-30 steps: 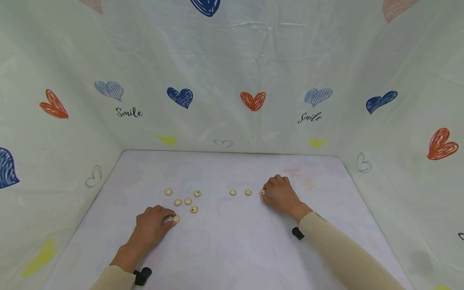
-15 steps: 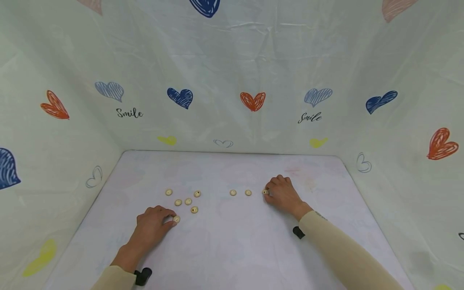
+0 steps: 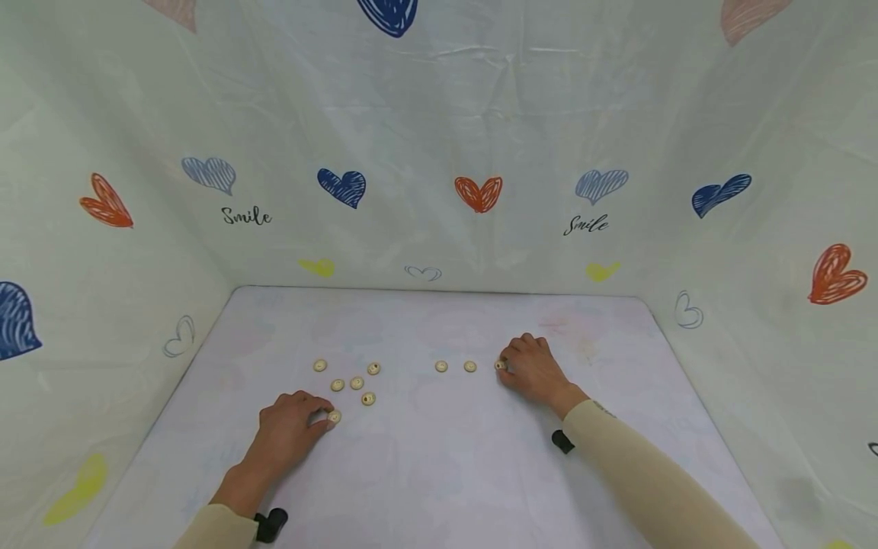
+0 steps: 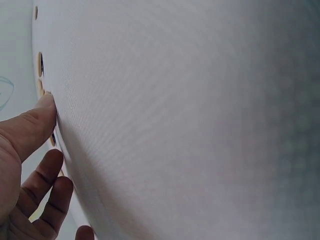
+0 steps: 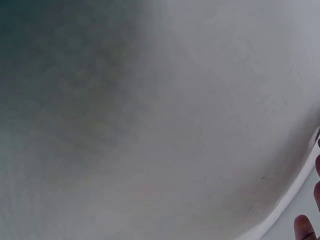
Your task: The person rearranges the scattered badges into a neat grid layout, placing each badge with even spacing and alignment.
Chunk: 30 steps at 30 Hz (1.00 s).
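Note:
At the front left, my left hand (image 3: 291, 427) pinches a small round tan disc (image 3: 334, 416) between thumb and fingers, low over the white table. Off to the right, my right hand (image 3: 533, 370) holds another tan disc (image 3: 501, 365) at its fingertips, partly covered by them. That disc lines up with two more, a middle disc (image 3: 469, 367) and a left disc (image 3: 441, 367). Several similar discs lie loosely beyond my left hand, among them a dark-marked disc (image 3: 368, 399). In the left wrist view, the thumb (image 4: 35, 122) reaches to the table surface, with disc edges behind it.
The white table (image 3: 425, 473) ends at a back edge against a pale curtain (image 3: 411, 114) printed with hearts and "Smile". Curtain sides also rise at left and right. A far-left disc (image 3: 320, 366) lies behind the loose group. Each wrist carries a small black device.
My right hand shifts slightly right with its disc, then slightly back. The left hand keeps its place with its disc. The head view tilts very slightly.

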### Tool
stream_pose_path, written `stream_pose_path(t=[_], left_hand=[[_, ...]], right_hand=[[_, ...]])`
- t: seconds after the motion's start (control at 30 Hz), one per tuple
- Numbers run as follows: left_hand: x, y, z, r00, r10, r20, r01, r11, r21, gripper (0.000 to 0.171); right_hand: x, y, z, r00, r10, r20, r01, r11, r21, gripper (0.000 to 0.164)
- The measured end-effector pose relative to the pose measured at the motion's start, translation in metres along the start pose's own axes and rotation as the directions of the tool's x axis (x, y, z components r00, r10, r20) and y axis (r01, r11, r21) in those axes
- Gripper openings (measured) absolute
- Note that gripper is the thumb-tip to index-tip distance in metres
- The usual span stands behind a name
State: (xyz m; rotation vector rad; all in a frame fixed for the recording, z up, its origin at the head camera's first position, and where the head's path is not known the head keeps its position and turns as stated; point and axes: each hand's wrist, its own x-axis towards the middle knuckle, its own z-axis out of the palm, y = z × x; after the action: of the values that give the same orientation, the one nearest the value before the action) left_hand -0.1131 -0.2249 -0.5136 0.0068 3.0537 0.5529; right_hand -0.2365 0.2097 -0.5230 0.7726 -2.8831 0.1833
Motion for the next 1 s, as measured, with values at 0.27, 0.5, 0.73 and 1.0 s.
stream_pose_path(t=[0.27,0.5,0.73,1.0], left_hand=[[0.0003,0.0000,0.0003,1.000,-0.008,0.004,0.008,1.000,-0.005,0.023],[-0.0002,0.0009,-0.0005,1.000,-0.009,0.004,0.009,1.000,-0.011,0.023],[-0.0003,0.0000,0.0016,1.000,-0.010,-0.002,0.010,1.000,-0.001,0.024],[-0.0015,0.0019,-0.0001,1.000,-0.014,-0.007,0.014,1.000,0.004,0.024]], right_hand=[[-0.0003,-0.0010,-0.0010,1.000,0.010,0.013,-0.010,1.000,-0.008,0.018],[0.0002,-0.0017,-0.0008,1.000,0.016,0.024,-0.016,1.000,-0.015,0.017],[0.0006,-0.0028,-0.0010,0.999,0.023,0.029,-0.023,1.000,-0.013,0.018],[0.0010,-0.0022,-0.0006,1.000,0.011,0.009,-0.011,1.000,-0.018,0.017]])
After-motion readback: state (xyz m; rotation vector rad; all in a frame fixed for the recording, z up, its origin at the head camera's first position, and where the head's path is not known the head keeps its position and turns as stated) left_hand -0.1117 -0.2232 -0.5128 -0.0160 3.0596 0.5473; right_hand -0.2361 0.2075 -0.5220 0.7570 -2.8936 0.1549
